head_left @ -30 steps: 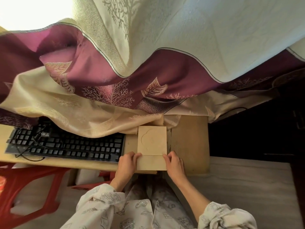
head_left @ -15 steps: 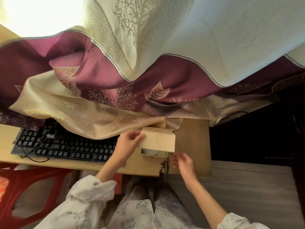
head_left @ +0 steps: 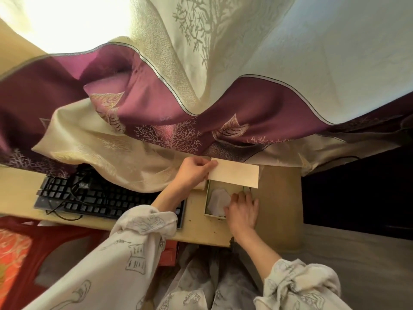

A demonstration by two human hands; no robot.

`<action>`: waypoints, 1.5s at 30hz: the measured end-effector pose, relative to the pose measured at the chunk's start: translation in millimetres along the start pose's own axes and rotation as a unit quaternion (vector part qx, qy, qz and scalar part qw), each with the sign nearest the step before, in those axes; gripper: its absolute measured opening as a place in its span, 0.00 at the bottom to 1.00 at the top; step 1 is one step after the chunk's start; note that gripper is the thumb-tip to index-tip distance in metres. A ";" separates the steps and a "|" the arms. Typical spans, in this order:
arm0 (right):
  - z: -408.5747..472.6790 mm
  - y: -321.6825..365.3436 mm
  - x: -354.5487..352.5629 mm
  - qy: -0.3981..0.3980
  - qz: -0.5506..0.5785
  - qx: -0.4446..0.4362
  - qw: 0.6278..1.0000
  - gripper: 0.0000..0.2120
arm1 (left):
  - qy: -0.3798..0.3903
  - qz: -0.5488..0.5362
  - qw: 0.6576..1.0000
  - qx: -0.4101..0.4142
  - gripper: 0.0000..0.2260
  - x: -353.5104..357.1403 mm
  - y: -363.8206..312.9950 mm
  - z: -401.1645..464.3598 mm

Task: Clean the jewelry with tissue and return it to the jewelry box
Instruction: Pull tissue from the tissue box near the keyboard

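Right of the frame's centre, a shallow pale cardboard jewelry box [head_left: 207, 202] is seen open on a light wooden desk [head_left: 199, 229]. Its flat cream lid [head_left: 234, 176] is pinched at the left edge by the left hand [head_left: 194, 173] and held just above the box. The right hand [head_left: 242, 209] is laid, fingers relaxed, on a crumpled whitish tissue [head_left: 218, 200] inside the box; no jewelry can be made out. A black keyboard [head_left: 93, 198] lies at the left, partly covered by a maroon-and-cream curtain [head_left: 156, 121].

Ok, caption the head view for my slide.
Left hand holds the lid up while right hand reaches into the open jewelry box.
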State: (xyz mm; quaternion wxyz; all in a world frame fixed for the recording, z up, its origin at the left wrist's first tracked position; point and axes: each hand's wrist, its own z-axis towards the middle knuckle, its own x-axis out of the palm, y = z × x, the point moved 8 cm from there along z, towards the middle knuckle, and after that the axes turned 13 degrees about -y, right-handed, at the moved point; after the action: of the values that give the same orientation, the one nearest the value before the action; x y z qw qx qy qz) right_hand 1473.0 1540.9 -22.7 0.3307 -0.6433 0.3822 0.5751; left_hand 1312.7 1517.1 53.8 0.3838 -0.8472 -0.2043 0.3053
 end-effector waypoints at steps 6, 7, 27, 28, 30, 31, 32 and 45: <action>4.6 5.7 8.6 0.017 -0.004 -0.008 1.000 0.11 | 0.009 0.003 1.000 0.005 0.11 -0.5 0.3 -0.4; 3.3 5.9 5.0 0.016 0.014 0.003 1.000 0.11 | 0.011 0.003 1.000 0.005 0.11 0.1 0.2 -0.1; -101.2 -109.2 -33.9 0.049 0.541 0.388 0.745 0.10 | -0.015 0.125 0.992 0.009 0.05 3.0 126.3 -62.0; -103.2 -110.6 -33.6 0.049 0.541 0.391 0.743 0.09 | -0.015 0.131 0.991 0.006 0.08 5.5 128.8 -62.9; -105.4 -111.8 -34.5 0.054 0.536 0.388 0.748 0.06 | -0.011 0.130 0.991 -0.002 0.13 10.5 130.3 -64.7; -105.4 -110.8 -36.3 0.057 0.532 0.378 0.756 0.06 | -0.006 0.125 0.992 -0.004 0.15 12.9 128.9 -66.4; -104.7 -109.1 -38.6 0.061 0.528 0.365 0.764 0.06 | -0.001 0.119 0.993 -0.003 0.17 15.3 126.3 -68.5; -110.6 -59.2 -49.3 0.232 0.446 0.099 0.859 0.04 | -0.126 0.081 0.986 -0.070 0.14 -38.9 191.4 -130.3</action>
State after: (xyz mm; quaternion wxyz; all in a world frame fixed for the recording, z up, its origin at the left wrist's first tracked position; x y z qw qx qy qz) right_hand 1576.3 1479.7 38.6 0.0029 -0.4829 0.7489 0.4539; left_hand 1393.5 1307.0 -12.9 0.2683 -0.8407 -0.2023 0.4247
